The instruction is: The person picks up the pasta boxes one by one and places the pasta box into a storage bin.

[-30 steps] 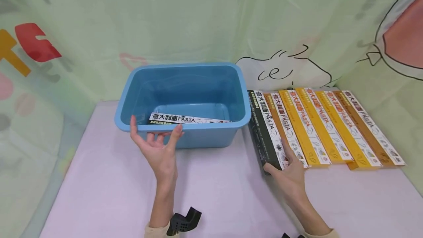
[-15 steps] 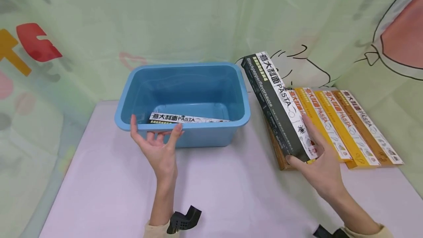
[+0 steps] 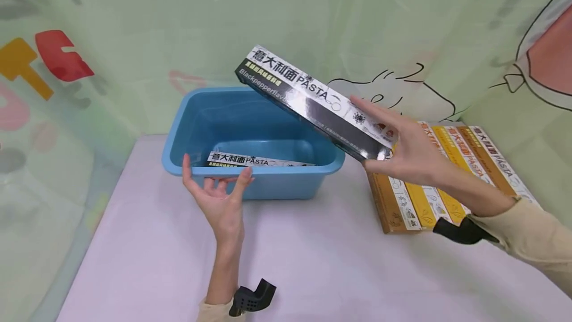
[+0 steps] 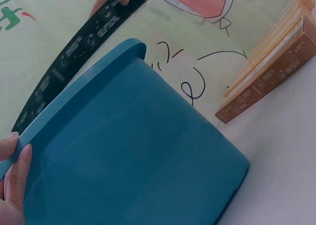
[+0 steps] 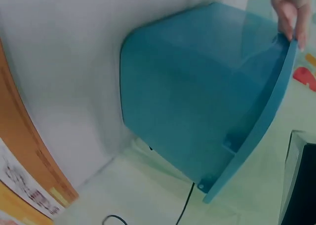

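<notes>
The right hand (image 3: 413, 150) pinches one end of a long black-and-white cardboard pasta box (image 3: 308, 103), thumb on its dark side and fingers across the white one. From here I see that box up in the air at a slant, its free end raised, over the right part of a blue rectangular plastic tub (image 3: 281, 186); I can't tell whether it brushes the rim. The left hand (image 3: 221, 207) grips the tub's near rim, thumb and forefinger apart at the lip, the other fingers tucked against the outside. Within the tub, beside its near wall, lies a second black-and-white pasta box (image 3: 256, 160), partly hidden by the rim. To the right of the tub, a row of flat brown and yellow cardboard pasta boxes (image 3: 426, 207) lies side by side, partly behind the right forearm. Beneath the tub spreads a table with a pale lilac surface (image 3: 313, 262). Behind it hangs a light green sheet backdrop (image 3: 268, 14), printed with cartoon shapes, and creased in places.
</notes>
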`<state>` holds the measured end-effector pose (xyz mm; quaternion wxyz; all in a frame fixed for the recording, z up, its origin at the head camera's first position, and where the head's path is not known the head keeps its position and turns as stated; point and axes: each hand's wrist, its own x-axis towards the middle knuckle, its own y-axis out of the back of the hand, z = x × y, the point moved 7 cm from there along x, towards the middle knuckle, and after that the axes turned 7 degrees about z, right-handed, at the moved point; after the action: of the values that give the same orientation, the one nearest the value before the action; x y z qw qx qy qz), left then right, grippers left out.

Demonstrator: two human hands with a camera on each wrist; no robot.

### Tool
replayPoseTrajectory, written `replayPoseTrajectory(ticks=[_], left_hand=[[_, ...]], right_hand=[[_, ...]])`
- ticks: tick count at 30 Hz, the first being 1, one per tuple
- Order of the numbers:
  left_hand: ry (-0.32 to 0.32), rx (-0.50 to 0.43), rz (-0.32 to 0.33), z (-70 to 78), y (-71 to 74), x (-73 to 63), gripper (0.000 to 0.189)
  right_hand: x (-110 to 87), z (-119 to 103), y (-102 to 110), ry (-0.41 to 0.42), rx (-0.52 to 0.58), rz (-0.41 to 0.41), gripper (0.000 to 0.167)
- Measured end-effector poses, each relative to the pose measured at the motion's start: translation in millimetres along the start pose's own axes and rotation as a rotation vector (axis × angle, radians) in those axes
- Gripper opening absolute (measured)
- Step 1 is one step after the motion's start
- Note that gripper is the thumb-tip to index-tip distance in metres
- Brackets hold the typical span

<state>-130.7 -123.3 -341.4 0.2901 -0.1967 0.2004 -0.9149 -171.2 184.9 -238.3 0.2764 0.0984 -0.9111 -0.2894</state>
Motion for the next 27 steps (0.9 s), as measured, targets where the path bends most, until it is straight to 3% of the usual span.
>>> replayPoseTrajectory(ticks=[5,13,27], left_hand=[[-0.004,0.002,-0.007,-0.2,-2.3,-1.4,0.112],[0.022,-0.009,-0.003,-1.7,-3.2,-3.1,0.115],[0.015,-0.008,0.008,-1.1,0.9,-2.9,0.113]], right_hand=[[33.1,-8.3,-12.5,0.071,-0.048,-0.180,0.098],[64.1,0.9,-46.6,-0.073,-0.067,-0.435,0.089],[105.8,16.8,-102.3,-0.037,-0.246,-0.645,0.084]])
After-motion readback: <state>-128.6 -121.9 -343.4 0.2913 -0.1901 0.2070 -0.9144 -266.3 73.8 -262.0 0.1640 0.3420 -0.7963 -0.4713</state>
